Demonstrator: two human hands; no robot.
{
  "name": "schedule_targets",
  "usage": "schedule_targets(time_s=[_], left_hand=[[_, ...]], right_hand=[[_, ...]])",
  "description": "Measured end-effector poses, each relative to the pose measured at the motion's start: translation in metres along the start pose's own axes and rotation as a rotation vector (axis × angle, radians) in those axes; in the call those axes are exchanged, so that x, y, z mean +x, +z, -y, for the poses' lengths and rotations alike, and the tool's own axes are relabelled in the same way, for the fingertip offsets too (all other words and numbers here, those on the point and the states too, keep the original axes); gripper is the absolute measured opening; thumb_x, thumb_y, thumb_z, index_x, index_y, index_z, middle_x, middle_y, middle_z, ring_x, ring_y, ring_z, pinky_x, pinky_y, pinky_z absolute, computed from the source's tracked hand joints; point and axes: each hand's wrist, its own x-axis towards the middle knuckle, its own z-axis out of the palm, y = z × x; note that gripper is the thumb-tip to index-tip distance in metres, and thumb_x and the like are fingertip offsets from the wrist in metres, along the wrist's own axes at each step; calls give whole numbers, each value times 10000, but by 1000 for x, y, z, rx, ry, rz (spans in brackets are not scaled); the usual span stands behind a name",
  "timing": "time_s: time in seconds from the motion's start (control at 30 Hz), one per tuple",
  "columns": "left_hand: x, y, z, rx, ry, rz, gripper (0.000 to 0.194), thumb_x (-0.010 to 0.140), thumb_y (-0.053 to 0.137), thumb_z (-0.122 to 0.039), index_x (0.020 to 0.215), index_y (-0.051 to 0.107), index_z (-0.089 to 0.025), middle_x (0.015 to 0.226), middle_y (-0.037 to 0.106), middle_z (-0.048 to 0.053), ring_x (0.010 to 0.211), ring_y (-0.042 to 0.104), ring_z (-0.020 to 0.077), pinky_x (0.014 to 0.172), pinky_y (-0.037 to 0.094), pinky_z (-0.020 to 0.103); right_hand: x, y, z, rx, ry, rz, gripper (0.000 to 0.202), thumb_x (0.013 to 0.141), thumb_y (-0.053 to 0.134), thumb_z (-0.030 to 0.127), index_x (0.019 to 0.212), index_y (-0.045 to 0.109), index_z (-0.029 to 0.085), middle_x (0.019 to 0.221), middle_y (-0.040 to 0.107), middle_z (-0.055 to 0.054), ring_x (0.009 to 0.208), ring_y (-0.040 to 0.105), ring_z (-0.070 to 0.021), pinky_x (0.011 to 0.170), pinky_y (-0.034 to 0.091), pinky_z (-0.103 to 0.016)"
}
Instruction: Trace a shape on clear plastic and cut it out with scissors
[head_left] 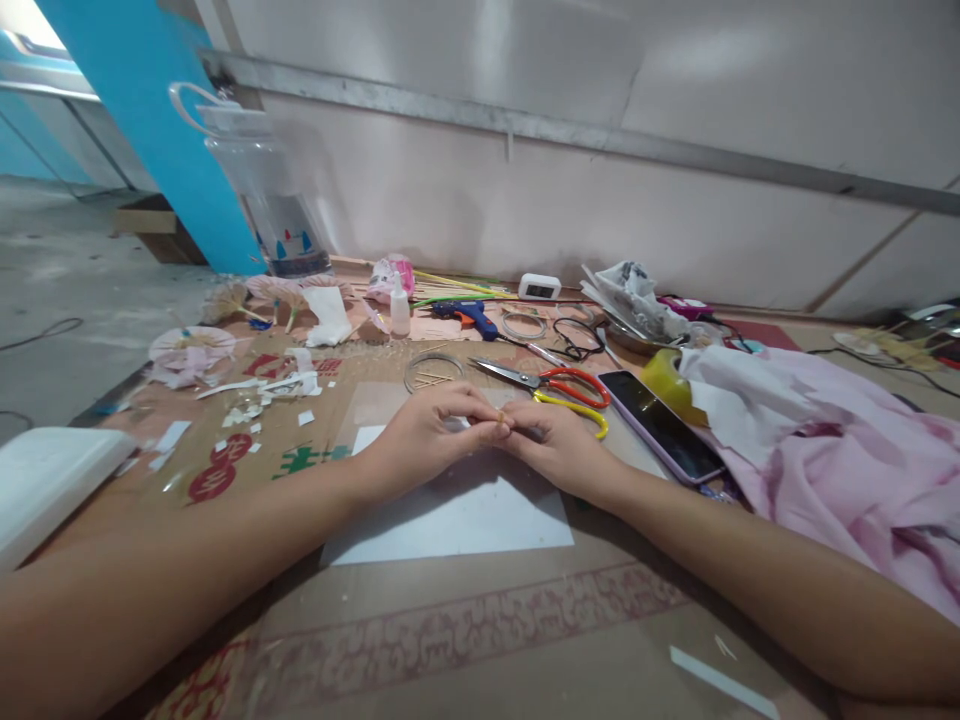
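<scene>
L hand, R hand: fingers touching over wht paper; scissors just beyond, phone to R.

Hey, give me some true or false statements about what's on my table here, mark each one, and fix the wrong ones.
1. The left hand and the right hand meet at the fingertips above a white sheet. True.
2. Both handles of the scissors are yellow. False: one is red, the other yellow.
3. The phone lies to the right of the scissors. True.
4. The right hand is holding the blue glue gun. False: the glue gun lies beyond both hands.
5. The clear bottle is to the left of the glue gun. True.
6. The pink cloth is on the left side. False: it is on the right, next to the phone.
</scene>
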Motion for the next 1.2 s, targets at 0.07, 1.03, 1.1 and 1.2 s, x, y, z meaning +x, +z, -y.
schedule_targets(time_s=[0.07,1.03,1.1,1.2], left_hand=[[0,0,-1,18,-15,-34,111,859,671,-268,851,763,-206,843,707,6,812,640,126,758,481,250],[2,2,13,225,-39,184,192,891,574,-274,830,749,-222,765,728,-5,733,619,143,724,441,280],[2,2,14,240,3,191,183,894,586,-275,835,751,-223,778,729,-6,739,622,139,745,438,280],[2,2,15,254,52,183,173,896,602,-289,847,753,-221,839,739,7,796,639,146,782,437,283]], right_hand=[[0,-1,-1,7,36,-43,220,925,564,221,759,704,179,746,689,-9,705,622,-140,649,442,-237],[2,-7,-4,273,210,-102,126,804,676,270,839,766,188,847,759,-36,786,682,-168,730,526,-298],[1,-6,-2,245,171,-129,106,806,678,248,813,767,191,825,753,-33,786,676,-165,749,518,-300],[0,-5,-2,221,131,-150,96,810,678,229,809,770,199,833,752,-31,802,672,-167,780,511,-308]])
